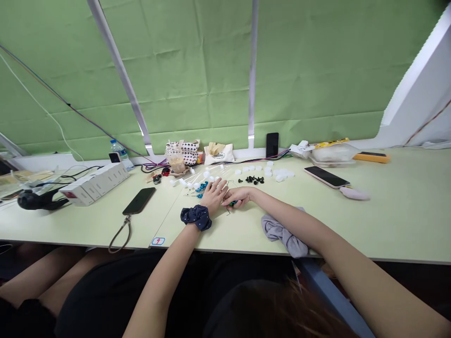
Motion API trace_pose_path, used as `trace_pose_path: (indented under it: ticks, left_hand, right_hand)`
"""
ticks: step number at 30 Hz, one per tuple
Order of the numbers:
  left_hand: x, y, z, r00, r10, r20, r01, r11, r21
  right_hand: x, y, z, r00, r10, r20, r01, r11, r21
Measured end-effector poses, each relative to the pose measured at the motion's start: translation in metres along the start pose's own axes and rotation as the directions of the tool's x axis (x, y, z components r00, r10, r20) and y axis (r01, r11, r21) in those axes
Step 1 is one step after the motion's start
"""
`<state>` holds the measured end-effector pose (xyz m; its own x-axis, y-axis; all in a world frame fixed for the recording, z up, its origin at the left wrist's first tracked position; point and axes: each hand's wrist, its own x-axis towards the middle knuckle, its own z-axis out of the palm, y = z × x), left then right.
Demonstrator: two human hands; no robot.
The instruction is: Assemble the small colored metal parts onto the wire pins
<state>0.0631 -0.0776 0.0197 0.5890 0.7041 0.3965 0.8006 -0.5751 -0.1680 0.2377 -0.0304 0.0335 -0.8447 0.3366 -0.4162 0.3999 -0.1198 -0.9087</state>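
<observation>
The right hand (241, 196) curls its grip round a green-blue piece (232, 203); left hand's (214, 196) hold can't be told; black parts (254, 180), two o'clock, seem left to do.

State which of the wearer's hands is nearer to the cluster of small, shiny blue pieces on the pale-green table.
Left. The left hand is just right of the blue pieces; contact is unclear. The right hand is farther right, beyond the left.
</observation>
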Motion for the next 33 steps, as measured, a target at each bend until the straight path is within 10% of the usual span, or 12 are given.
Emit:
trace_pose_path:
  ticks: [4, 15, 33]
  left_hand:
    - [0.002, -0.005, 0.008, 0.988, -0.071, 0.136, 0.069, 0.997, 0.02]
    - [0.002, -0.013, 0.023, 0.911, -0.412, 0.014, 0.41, 0.91, 0.059]
    - [0.002, -0.014, 0.028, 0.973, -0.2, 0.119, 0.196, 0.98, 0.045]
  right_hand:
    - [0.001, 0.003, -0.004, 0.997, -0.052, -0.052, 0.055, 0.996, 0.068]
    - [0.008, 0.006, -0.004, 0.884, -0.211, -0.418, 0.341, 0.901, 0.268]
    - [0.016, 0.014, -0.007, 0.811, -0.188, -0.554, 0.34, 0.922, 0.185]
